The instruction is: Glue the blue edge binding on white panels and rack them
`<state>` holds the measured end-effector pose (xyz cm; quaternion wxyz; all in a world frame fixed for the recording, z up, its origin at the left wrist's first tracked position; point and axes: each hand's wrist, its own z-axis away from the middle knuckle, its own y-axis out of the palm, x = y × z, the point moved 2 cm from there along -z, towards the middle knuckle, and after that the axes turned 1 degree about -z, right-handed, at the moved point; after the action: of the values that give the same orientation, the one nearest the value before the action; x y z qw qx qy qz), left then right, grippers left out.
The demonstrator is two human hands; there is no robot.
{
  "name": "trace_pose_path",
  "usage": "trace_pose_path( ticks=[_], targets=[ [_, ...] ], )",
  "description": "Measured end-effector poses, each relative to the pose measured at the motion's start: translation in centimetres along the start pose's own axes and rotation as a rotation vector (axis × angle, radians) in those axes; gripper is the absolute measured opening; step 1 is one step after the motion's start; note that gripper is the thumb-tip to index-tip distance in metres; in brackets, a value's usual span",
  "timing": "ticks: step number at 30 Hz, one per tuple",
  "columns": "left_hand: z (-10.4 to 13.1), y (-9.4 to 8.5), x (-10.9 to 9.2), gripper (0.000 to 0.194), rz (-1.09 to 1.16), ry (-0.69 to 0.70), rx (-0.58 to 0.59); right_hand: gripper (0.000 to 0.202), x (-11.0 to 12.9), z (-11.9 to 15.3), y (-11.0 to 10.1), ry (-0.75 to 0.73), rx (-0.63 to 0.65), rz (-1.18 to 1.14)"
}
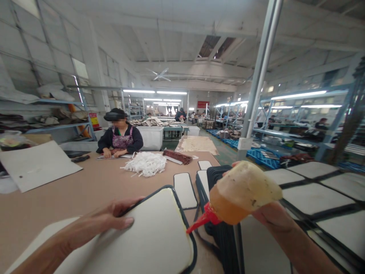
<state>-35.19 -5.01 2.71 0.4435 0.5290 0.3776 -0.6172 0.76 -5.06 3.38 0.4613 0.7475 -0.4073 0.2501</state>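
Note:
My left hand [114, 219] grips the upper left edge of a white panel [148, 232] with rounded corners and a dark border, thumb on top. My right hand [268, 213] is wrapped round a glue bottle [242, 190] holding amber liquid, tilted down to the left. Its red nozzle [201, 222] touches or nearly touches the panel's right edge, where a thin yellowish line runs along the border. Behind the bottle stands a stack of dark-edged pieces [218, 175]. A smaller white panel [185, 190] lies beyond the held one.
A pile of white strips [146, 163] and a brown bundle [178, 156] lie on the brown table [114, 182]. Across it sits a person [122, 137] in an apron. More white panels [325, 198] are laid out at right, near a metal post [258, 83].

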Motion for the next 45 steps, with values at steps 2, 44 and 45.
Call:
trace_pose_path(
  ticks=[2, 44, 45],
  targets=[
    [0.0, 0.1, -0.2, 0.052, -0.016, -0.001, 0.025, 0.066, 0.0, 0.4, -0.4, -0.011, -0.045, -0.004],
    [-6.9, 1.5, 4.4, 0.076, 0.225, 0.023, -0.024, 0.056, -2.9, 3.8, 0.4, -0.192, -0.376, 0.176],
    [-6.9, 1.5, 4.4, 0.077, 0.235, 0.019, -0.038, 0.058, -3.0, 3.9, 0.1, -0.187, -0.371, 0.185]
  ],
)
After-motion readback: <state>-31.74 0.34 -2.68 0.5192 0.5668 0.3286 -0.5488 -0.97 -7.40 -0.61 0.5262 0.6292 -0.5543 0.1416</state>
